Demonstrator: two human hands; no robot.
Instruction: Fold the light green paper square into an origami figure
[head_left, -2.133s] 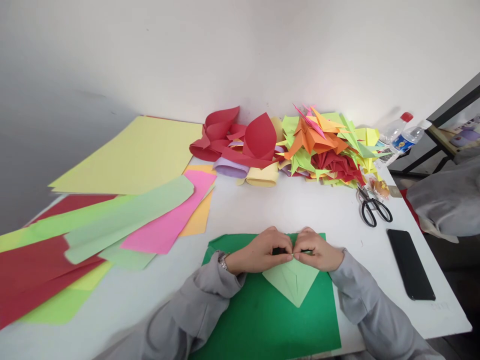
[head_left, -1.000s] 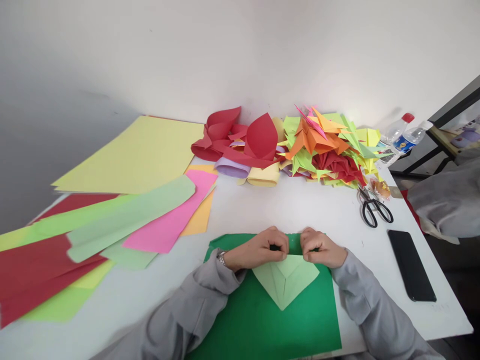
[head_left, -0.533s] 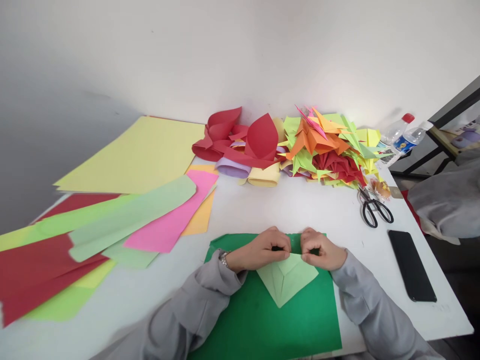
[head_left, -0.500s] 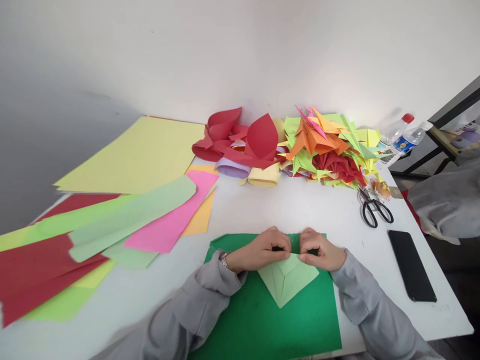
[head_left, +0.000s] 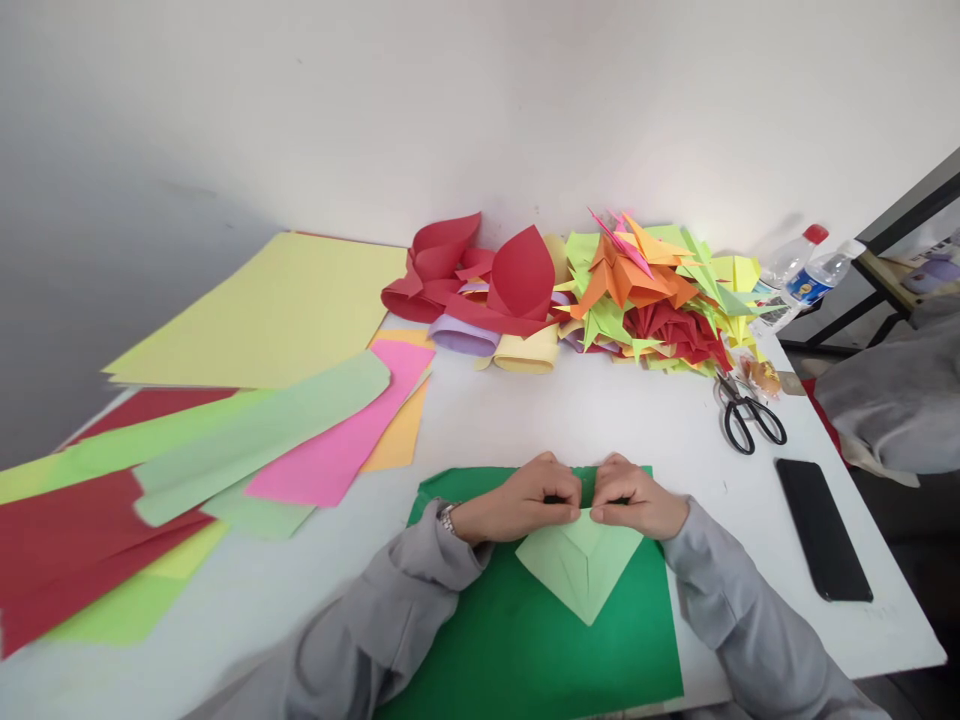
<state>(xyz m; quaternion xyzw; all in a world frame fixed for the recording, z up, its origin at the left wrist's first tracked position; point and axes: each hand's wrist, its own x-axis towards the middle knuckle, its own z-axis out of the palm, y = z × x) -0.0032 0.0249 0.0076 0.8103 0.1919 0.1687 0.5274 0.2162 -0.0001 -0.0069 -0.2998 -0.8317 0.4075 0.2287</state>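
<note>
A light green folded paper (head_left: 581, 565), shaped like a downward-pointing triangle with creases, lies on a dark green sheet (head_left: 525, 640) at the near edge of the white table (head_left: 570, 415). My left hand (head_left: 521, 505) and my right hand (head_left: 634, 503) sit side by side at its top edge. Both have fingers curled and pinch that edge near the middle. A watch shows at my left wrist. Grey sleeves cover both arms.
Loose coloured sheets (head_left: 247, 430) fan across the left. A heap of folded paper shapes (head_left: 577, 290) lines the wall. Black scissors (head_left: 746, 415), a black phone (head_left: 821, 540) and two plastic bottles (head_left: 806, 265) are on the right. Another person's grey sleeve (head_left: 896, 400) is at the right edge.
The light green paper has turned so its tip points straighter down and slightly right. My hands have closed together again at the middle of its top edge.
</note>
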